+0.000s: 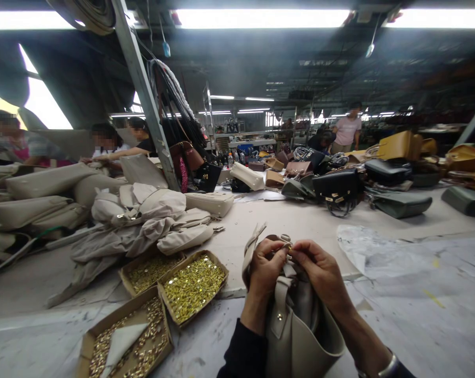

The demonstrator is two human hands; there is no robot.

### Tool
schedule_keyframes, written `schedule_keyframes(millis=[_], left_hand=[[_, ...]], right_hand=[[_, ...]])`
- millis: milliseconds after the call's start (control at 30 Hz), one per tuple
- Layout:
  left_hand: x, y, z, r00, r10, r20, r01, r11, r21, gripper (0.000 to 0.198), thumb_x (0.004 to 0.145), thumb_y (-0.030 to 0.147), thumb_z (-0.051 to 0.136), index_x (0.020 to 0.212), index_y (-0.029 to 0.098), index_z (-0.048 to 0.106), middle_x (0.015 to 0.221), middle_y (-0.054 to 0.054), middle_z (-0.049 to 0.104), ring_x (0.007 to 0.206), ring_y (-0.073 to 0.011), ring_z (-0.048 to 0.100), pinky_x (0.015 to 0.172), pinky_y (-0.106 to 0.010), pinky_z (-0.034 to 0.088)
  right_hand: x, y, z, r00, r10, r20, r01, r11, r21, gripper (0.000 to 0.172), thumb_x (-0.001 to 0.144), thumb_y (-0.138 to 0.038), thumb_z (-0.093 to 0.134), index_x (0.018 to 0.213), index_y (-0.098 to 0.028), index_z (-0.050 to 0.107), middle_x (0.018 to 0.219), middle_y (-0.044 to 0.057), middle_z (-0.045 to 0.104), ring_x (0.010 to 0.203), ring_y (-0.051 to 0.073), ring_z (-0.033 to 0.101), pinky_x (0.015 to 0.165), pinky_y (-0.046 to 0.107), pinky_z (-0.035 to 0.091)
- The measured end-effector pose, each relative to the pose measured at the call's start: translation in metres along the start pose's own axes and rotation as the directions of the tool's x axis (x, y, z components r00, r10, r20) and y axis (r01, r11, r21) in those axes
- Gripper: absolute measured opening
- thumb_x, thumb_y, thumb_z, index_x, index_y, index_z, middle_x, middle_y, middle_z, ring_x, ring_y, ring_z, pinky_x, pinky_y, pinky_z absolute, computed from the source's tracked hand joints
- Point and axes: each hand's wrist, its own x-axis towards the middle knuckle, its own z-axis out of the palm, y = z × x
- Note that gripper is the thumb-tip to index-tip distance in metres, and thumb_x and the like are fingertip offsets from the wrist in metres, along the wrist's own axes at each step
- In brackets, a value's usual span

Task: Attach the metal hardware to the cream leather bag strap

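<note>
Count: 2 hands (319, 268), 1 held bag (296, 344), 3 boxes (167, 336) of gold bits, 1 wristband (390, 366), 3 near lamps (261, 17), 2 cord-hung fittings (166, 50), and apparently 5 or more co-workers (347, 131), dim background preventing a firm figure.

The sleeves (243, 350) are black, the wristband (390, 364) silvery.

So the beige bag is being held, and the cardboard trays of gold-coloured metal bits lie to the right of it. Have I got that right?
Not quite: the head view shows the cardboard trays of gold-coloured metal bits to the left of the beige bag. It is indeed being held.
</note>
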Motion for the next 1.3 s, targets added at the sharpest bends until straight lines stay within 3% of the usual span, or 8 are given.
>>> schedule_keyframes(millis=[567, 833, 933, 1033, 1133, 1300], left_hand=[[0.0001, -0.0001, -0.0008, 1.0, 0.012, 0.021, -0.012, 1.0, -0.005, 0.015, 0.082, 0.026, 0.07, 0.088, 0.015, 0.078, 0.087, -0.006, 0.067, 0.085, -0.0176, 0.063, 0.078, -0.026, 0.049], [-0.0013, 0.0002, -0.0014, 0.999, 0.023, 0.022, -0.023, 1.0, -0.004, 0.014, 0.083, 0.024, 0.07, 0.089, 0.016, 0.079, 0.09, -0.007, 0.067, 0.088, -0.018, 0.064, 0.081, -0.026, 0.05], [-0.0014, -0.0025, -0.0006, 0.999, 0.032, 0.029, -0.031, 0.999, -0.025, 0.013, 0.082, 0.025, 0.071, 0.088, 0.016, 0.079, 0.09, -0.007, 0.066, 0.089, -0.0185, 0.064, 0.081, -0.026, 0.05], [-0.0014, -0.003, 0.0, 0.999, 0.022, 0.042, -0.02, 0.999, -0.045, 0.013, 0.083, 0.026, 0.071, 0.088, 0.016, 0.078, 0.088, -0.006, 0.065, 0.087, -0.0185, 0.063, 0.079, -0.026, 0.05], [-0.0013, -0.0007, 0.0, 0.999, -0.008, 0.051, 0.01, 0.999, -0.051, 0.014, 0.083, 0.027, 0.071, 0.087, 0.017, 0.078, 0.087, -0.006, 0.064, 0.086, -0.0182, 0.062, 0.079, -0.026, 0.049], [0.0001, 0.0037, -0.0004, 0.998, -0.021, 0.061, 0.024, 0.998, -0.055, 0.015, 0.081, 0.031, 0.073, 0.083, 0.016, 0.077, 0.084, -0.006, 0.065, 0.084, -0.0176, 0.062, 0.079, -0.026, 0.05]], right_hand=[[-0.0008, -0.0036, 0.0021, 1.0, 0.019, -0.021, -0.017, 0.998, 0.062, 0.033, 0.082, -0.05, 0.085, 0.09, -0.02, 0.072, 0.081, 0.001, 0.067, 0.073, 0.017, 0.057, 0.064, 0.024, 0.047], [-0.0036, 0.0014, 0.0049, 0.999, -0.02, -0.045, 0.022, 0.998, 0.06, 0.031, 0.087, -0.05, 0.082, 0.092, -0.021, 0.072, 0.086, 0.001, 0.069, 0.078, 0.017, 0.061, 0.07, 0.023, 0.051], [-0.0044, 0.0022, 0.0055, 0.999, 0.014, -0.043, -0.009, 0.993, 0.116, 0.032, 0.087, -0.049, 0.083, 0.103, -0.023, 0.073, 0.089, 0.001, 0.069, 0.078, 0.016, 0.062, 0.067, 0.023, 0.052], [-0.0052, 0.0019, 0.0045, 0.999, 0.037, -0.027, -0.034, 0.993, 0.117, 0.04, 0.087, -0.05, 0.082, 0.117, -0.025, 0.075, 0.104, 0.004, 0.073, 0.092, 0.021, 0.066, 0.079, 0.028, 0.056], [-0.0052, 0.0022, 0.0026, 0.999, 0.041, -0.006, -0.04, 0.995, 0.093, 0.038, 0.086, -0.053, 0.081, 0.112, -0.024, 0.079, 0.115, 0.006, 0.073, 0.103, 0.025, 0.066, 0.088, 0.032, 0.055], [-0.0035, 0.0042, 0.0004, 0.997, 0.079, 0.007, -0.079, 0.988, 0.133, 0.039, 0.082, -0.053, 0.085, 0.106, -0.023, 0.08, 0.103, 0.005, 0.075, 0.089, 0.021, 0.065, 0.076, 0.029, 0.054]])
